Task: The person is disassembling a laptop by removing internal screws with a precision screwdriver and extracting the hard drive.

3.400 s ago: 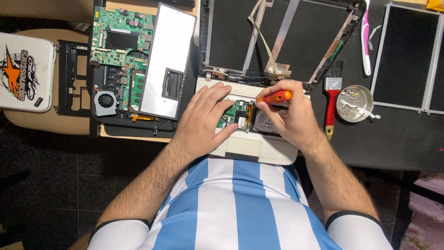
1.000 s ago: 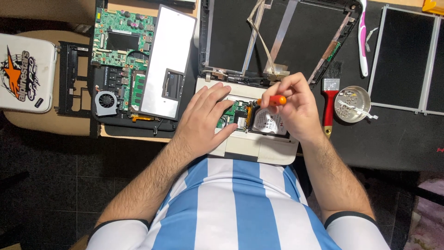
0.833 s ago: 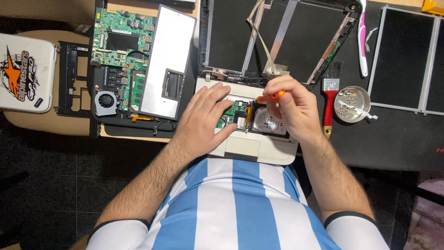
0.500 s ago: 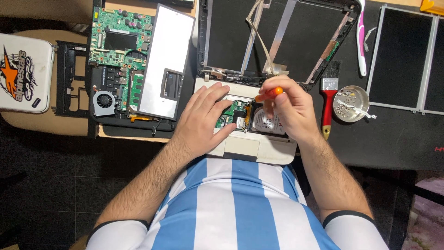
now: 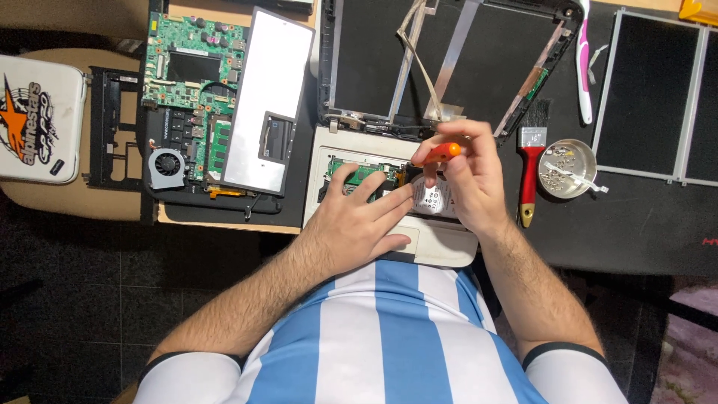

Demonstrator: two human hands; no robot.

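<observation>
Fingers: right hand (image 5: 467,176) is clenched around the orange screwdriver (image 5: 439,153); left hand (image 5: 359,221) is laid flat and released, holding nothing, fingertips pressed on the chassis (image 5: 441,243)
Change: screwdriver handle is now raised and tilted up to the right compared with a second ago, while the left hand is kept in place
Meaning: tip appears to be lifted off or re-seated at a screw beside the drive (image 5: 432,200); which, cannot be told
Chassis: opened, a green board (image 5: 366,170) and the silver drive are seen inside
Bowl (image 5: 566,169): small screws are held in it, just beside the brush (image 5: 529,161)
</observation>
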